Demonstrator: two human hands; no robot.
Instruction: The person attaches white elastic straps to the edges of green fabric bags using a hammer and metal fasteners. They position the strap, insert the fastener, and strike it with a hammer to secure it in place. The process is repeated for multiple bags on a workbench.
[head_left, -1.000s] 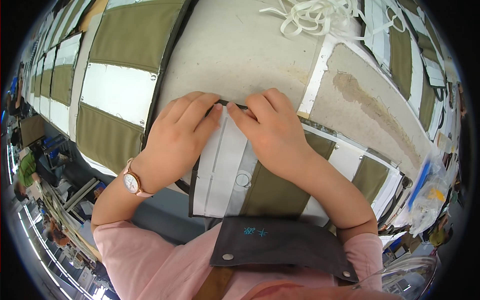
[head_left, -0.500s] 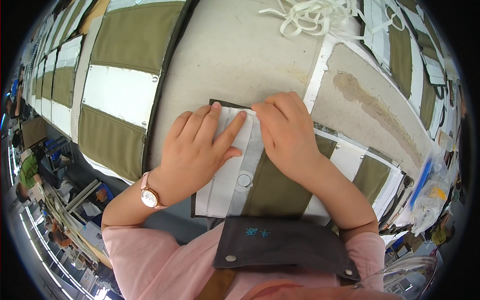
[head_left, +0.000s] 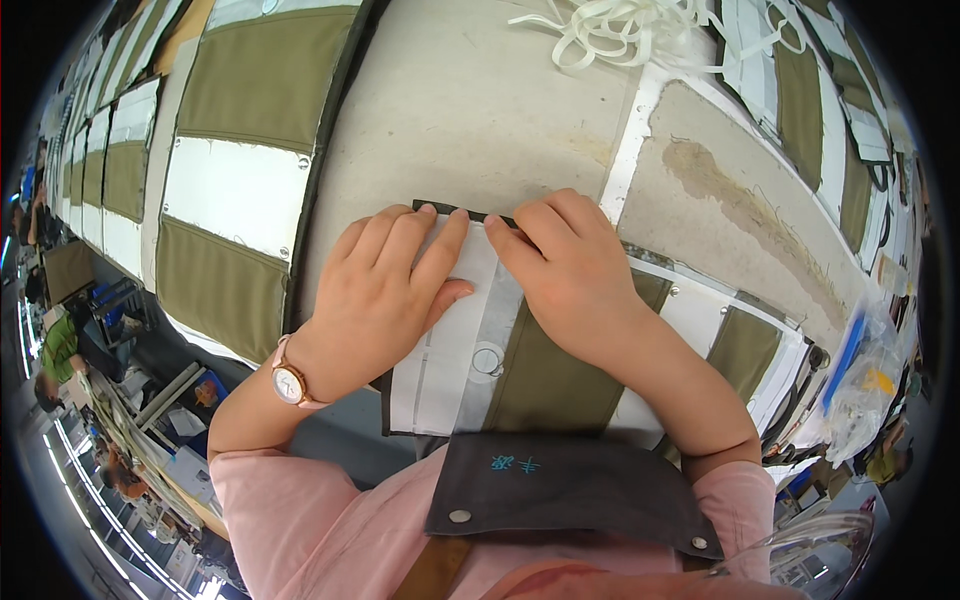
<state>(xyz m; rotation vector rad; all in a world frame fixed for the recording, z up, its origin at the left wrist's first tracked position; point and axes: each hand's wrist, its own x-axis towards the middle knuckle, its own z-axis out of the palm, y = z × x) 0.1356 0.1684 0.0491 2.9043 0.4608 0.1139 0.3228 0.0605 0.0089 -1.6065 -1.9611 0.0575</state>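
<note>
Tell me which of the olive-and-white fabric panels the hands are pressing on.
The panel at the table's near edge, under both the left hand and right hand. The other panels lie untouched to the left and right.

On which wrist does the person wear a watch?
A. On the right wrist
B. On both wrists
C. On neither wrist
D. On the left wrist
D. The watch sits on the wrist of the left hand, which presses flat on the white and olive fabric piece; the wrist behind the right hand is bare.
</note>
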